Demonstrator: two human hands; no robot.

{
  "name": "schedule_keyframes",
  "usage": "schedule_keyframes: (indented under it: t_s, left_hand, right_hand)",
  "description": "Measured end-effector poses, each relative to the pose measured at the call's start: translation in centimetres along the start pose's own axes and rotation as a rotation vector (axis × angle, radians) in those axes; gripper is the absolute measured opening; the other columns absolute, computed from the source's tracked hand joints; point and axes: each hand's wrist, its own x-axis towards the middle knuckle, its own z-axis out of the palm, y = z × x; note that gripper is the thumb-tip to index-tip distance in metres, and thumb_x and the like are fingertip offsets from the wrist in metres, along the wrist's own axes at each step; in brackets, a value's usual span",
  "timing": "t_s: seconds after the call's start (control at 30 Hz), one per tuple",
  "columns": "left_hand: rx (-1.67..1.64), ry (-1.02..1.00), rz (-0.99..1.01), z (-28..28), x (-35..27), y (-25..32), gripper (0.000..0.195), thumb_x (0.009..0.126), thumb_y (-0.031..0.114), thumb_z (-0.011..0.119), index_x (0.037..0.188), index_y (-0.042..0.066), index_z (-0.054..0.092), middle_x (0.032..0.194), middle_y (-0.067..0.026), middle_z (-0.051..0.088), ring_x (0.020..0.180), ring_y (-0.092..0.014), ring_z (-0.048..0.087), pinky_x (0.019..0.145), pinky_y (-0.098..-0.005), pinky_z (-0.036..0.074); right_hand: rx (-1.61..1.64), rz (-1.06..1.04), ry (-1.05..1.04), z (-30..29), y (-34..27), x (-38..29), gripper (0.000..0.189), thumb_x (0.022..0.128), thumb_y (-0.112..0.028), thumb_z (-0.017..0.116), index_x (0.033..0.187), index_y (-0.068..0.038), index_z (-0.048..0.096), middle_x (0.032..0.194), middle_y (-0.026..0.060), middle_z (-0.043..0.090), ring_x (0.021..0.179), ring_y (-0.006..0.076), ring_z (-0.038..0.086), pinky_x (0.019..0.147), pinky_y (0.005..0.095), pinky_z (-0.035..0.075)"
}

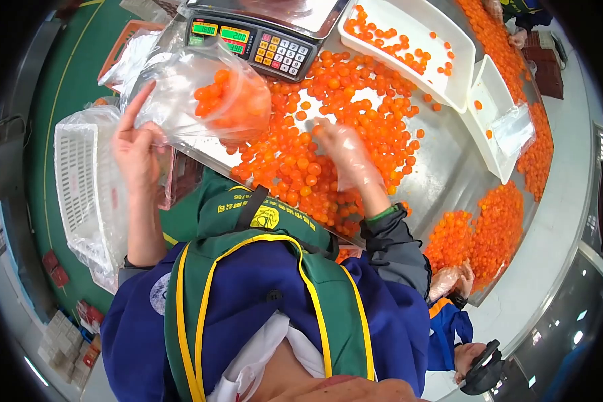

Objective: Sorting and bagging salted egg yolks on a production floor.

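Note:
My bare left hand pinches the edge of a clear plastic bag, its index finger stretched out along the film. Orange balls that look like salted egg yolks fill the bag's right end, beside a digital weighing scale. My right hand, in a clear plastic glove, reaches into the loose yolks spread over the steel table. Its fingertips are blurred among them, so whether it grips any is unclear.
A white tub with some yolks and a smaller white tray stand on the steel table. A lined white crate is at left. A co-worker's gloved hands touch a yolk heap at lower right; another person is at top right.

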Motion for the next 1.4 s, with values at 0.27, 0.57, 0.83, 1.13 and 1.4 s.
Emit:
schedule_keyframes:
  t_s: [0.27, 0.57, 0.83, 1.13, 1.4]
  left_hand:
    - [0.186, 0.013, 0.042, 0.2, 0.4, 1.7, 0.061, 0.077, -0.017, 0.044, 0.136, -0.01, 0.058, 0.144, -0.0205, 0.057, 0.06, -0.004, 0.056, 0.048, -0.0168, 0.04]
    - [0.141, 0.05, -0.118, -4.4, -1.6, -0.8, 0.057, 0.081, -0.008, 0.048, 0.137, -0.003, 0.06, 0.149, -0.0173, 0.054, 0.062, -0.004, 0.057, 0.05, -0.0178, 0.041]
    - [-0.046, -0.037, -0.21, 0.8, -2.9, -0.9, 0.074, 0.081, -0.011, 0.048, 0.154, -0.001, 0.039, 0.16, -0.017, 0.038, 0.062, -0.007, 0.059, 0.049, -0.0171, 0.045]
    - [-0.064, -0.126, -0.161, 1.6, -2.3, -0.8, 0.074, 0.08, -0.012, 0.046, 0.154, -0.004, 0.038, 0.159, -0.0174, 0.041, 0.061, -0.005, 0.056, 0.048, -0.0168, 0.043]
    - [-0.08, -0.134, -0.133, 2.8, -2.4, 0.7, 0.084, 0.075, -0.014, 0.045, 0.157, 0.0, 0.034, 0.164, -0.0156, 0.033, 0.062, -0.006, 0.057, 0.049, -0.0158, 0.042]
  right_hand:
    - [-0.378, -0.406, 0.382, -3.5, -0.4, 10.9, 0.022, 0.098, -0.02, 0.06, 0.111, -0.004, 0.066, 0.099, 0.0168, 0.068, 0.097, 0.0334, 0.068, 0.081, 0.0412, 0.055]
    - [-0.371, -0.052, 0.033, 0.4, 2.4, 3.2, 0.016, 0.094, -0.019, 0.062, 0.105, -0.008, 0.067, 0.099, 0.019, 0.071, 0.094, 0.0399, 0.068, 0.078, 0.0467, 0.054]
    - [0.522, 0.183, 0.261, -0.7, 1.7, 1.7, 0.02, 0.102, -0.021, 0.056, 0.101, -0.004, 0.066, 0.082, 0.0056, 0.068, 0.068, 0.0146, 0.06, 0.06, 0.0277, 0.048]
    - [1.426, 0.184, 0.283, -1.3, 2.0, -3.0, 0.039, 0.108, -0.031, 0.05, 0.128, 0.0, 0.06, 0.113, 0.0164, 0.068, 0.077, 0.0159, 0.063, 0.062, 0.0228, 0.054]
    - [1.408, 0.278, 0.436, -0.8, 1.4, -5.1, 0.028, 0.097, -0.018, 0.067, 0.123, -0.007, 0.064, 0.11, 0.0091, 0.07, 0.091, 0.0158, 0.067, 0.071, 0.0228, 0.055]
